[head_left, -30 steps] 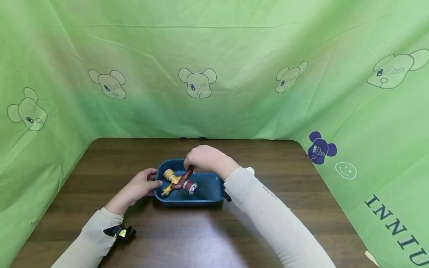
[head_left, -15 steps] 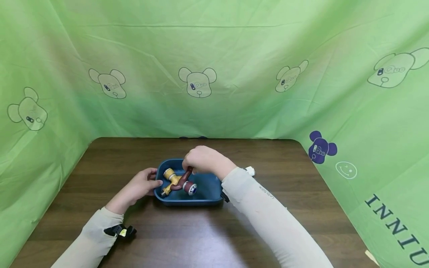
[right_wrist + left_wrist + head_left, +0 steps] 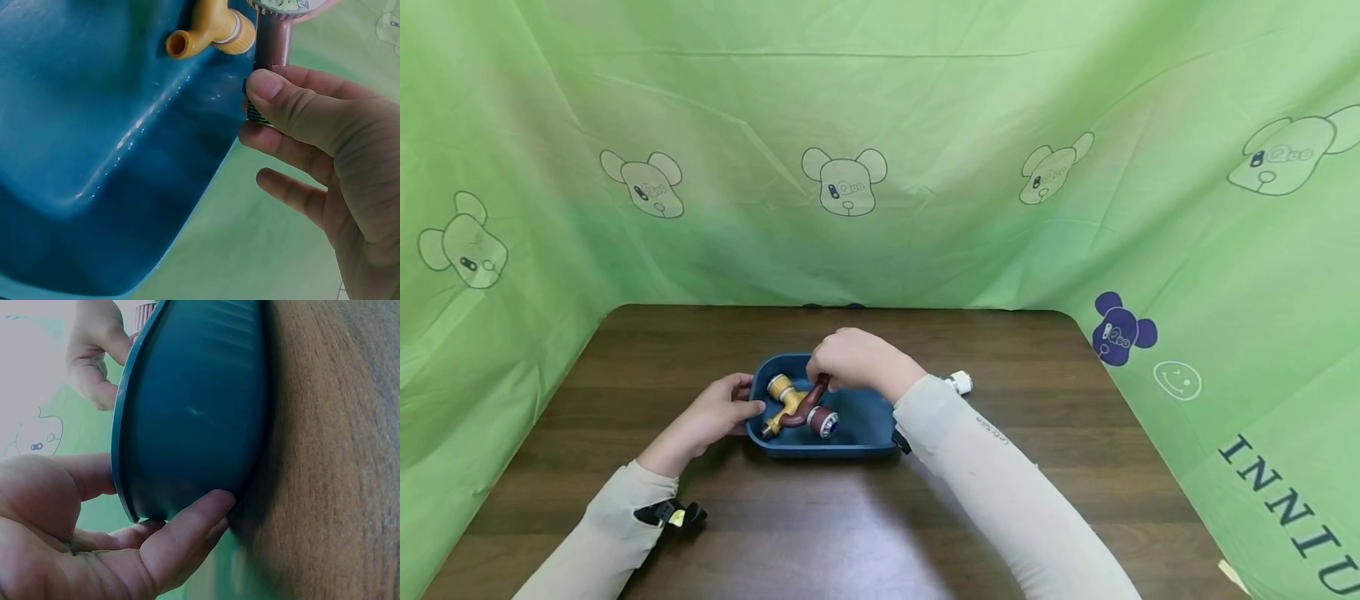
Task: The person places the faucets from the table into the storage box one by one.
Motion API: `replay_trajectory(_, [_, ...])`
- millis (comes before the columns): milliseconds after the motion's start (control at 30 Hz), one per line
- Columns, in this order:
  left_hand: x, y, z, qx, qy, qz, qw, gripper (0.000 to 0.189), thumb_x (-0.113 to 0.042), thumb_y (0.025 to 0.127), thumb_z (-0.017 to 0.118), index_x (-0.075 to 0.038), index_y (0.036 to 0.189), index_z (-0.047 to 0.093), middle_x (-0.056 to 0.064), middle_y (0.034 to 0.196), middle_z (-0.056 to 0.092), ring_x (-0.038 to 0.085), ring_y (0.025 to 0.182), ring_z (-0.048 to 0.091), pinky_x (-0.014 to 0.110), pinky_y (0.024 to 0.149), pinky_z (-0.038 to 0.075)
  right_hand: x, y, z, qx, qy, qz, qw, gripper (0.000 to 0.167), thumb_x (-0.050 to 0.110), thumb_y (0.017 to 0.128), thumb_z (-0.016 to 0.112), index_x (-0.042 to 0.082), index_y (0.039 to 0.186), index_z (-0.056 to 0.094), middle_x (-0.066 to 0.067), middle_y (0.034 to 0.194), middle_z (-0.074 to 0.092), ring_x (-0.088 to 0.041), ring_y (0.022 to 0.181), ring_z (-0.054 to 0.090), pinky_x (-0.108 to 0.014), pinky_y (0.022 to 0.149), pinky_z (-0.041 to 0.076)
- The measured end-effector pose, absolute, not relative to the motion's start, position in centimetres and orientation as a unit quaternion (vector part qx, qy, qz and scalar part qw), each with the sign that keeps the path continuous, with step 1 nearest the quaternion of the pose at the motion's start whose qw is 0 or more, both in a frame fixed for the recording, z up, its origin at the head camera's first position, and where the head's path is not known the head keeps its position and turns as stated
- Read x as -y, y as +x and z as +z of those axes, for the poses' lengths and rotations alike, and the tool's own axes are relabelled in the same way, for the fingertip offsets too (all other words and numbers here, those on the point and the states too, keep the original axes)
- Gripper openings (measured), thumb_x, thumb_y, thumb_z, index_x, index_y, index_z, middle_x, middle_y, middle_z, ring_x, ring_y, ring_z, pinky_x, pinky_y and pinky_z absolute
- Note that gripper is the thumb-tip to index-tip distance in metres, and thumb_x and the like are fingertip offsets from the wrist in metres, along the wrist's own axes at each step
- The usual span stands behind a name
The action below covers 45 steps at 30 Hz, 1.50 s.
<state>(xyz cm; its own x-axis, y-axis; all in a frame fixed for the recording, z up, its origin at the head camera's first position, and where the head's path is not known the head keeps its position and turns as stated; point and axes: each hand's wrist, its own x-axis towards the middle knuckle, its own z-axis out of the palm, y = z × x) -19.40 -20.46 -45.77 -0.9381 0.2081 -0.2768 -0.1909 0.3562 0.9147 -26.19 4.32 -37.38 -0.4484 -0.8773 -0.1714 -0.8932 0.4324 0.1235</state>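
Note:
My left hand (image 3: 718, 407) grips the left end of a blue plastic basin (image 3: 868, 421); in the left wrist view its thumb hooks over the rim and its fingers spread along the outer wall (image 3: 194, 412). With thumb and fingertips, my right hand (image 3: 861, 357) pinches the threaded end of a brown faucet (image 3: 273, 40). That faucet slants over the basin's left half, its round silver-trimmed knob (image 3: 823, 422) towards the front. Beneath and beside it in the head view, a yellow faucet (image 3: 203, 28) lies in the basin, its open spout showing in the right wrist view.
A white fitting with a silvery part (image 3: 959, 382) lies on the wooden table (image 3: 790, 525) right of the basin, partly hidden by my right sleeve. Green printed cloth (image 3: 850, 267) hangs around the table's back and sides.
My right hand and forearm have shifted slightly left with the brown faucet, uncovering more of the white fitting. My left hand stays on the basin.

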Motion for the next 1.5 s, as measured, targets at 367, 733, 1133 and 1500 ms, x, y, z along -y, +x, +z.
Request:
replay_trajectory(367, [20.5, -19.5, -45.9, -0.804, 0.006, 0.569, 0.175, 0.055, -0.01, 0.102, 0.061, 0.008, 0.149, 0.037, 0.031, 0.141, 0.051, 0.034, 0.113, 0.066, 0.044, 0.085, 0.062, -4.1, -26.1, -37.9, -0.845, -0.525, 0.09, 0.046, 0.013, 0.015, 0.089, 0.079, 0.024, 0.099, 0.078, 0.011, 0.095, 0.074, -0.011, 0.086, 0.064, -0.035, 0.083, 0.055])
replay_trajectory(733, [20.6, -19.5, -46.0, -0.803, 0.007, 0.569, 0.177, 0.057, -0.011, 0.102, 0.062, 0.008, 0.149, 0.036, 0.031, 0.142, 0.051, 0.033, 0.114, 0.065, 0.045, 0.085, 0.062, -4.0, -26.2, -38.8, -0.847, -0.521, 0.087, 0.056, 0.011, 0.019, 0.092, 0.079, 0.024, 0.101, 0.078, 0.012, 0.097, 0.074, -0.01, 0.086, 0.063, -0.033, 0.085, 0.055])
replay_trajectory(1133, [20.6, -19.5, -46.2, -0.797, 0.007, 0.577, 0.176, 0.057, -0.01, 0.102, 0.062, 0.008, 0.149, 0.036, 0.031, 0.142, 0.051, 0.033, 0.114, 0.065, 0.044, 0.084, 0.063, -3.9, -26.5, -39.6, -0.848, -0.518, 0.077, 0.075, 0.013, 0.021, 0.091, 0.08, 0.023, 0.103, 0.078, 0.01, 0.095, 0.073, -0.01, 0.082, 0.061, -0.031, 0.081, 0.056])
replay_trajectory(1500, [20.6, -19.6, -46.1, -0.8, 0.004, 0.574, 0.178, 0.058, -0.011, 0.102, 0.062, 0.008, 0.15, 0.035, 0.031, 0.143, 0.05, 0.034, 0.117, 0.064, 0.044, 0.085, 0.062, -3.7, -26.5, -39.6, -0.852, -0.508, 0.09, 0.087, 0.015, 0.021, 0.092, 0.079, 0.023, 0.107, 0.078, 0.01, 0.097, 0.073, -0.011, 0.084, 0.062, -0.031, 0.084, 0.056])
